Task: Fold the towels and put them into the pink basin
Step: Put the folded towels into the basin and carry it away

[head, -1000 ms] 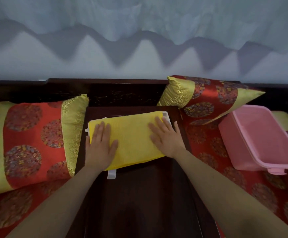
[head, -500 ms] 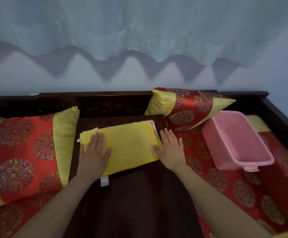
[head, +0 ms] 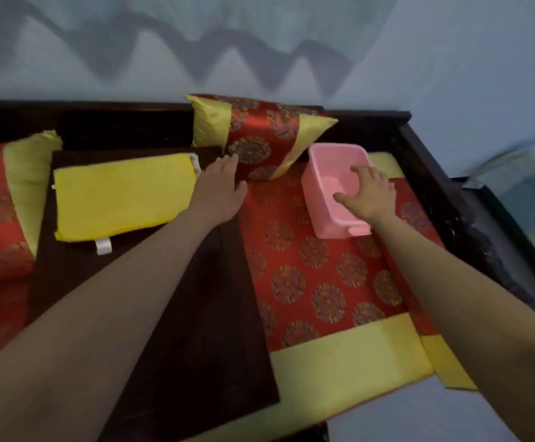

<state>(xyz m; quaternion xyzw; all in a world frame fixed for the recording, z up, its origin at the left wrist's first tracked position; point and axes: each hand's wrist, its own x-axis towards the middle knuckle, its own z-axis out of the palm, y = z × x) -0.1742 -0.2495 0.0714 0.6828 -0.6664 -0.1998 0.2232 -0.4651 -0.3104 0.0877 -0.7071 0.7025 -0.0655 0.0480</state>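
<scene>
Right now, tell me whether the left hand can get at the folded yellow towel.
Probably yes: the left hand is open right beside the yellow towel, with nothing on it or between them.

Only a cushion (head: pixel 259 138) crowds the pink basin (head: pixel 326 199).

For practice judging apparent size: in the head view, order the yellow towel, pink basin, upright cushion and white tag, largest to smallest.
1. Towel, largest.
2. Cushion and basin: they look about alike, and the right hand hides part of the basin, so no ranking between them.
3. Tag, smallest.
</scene>
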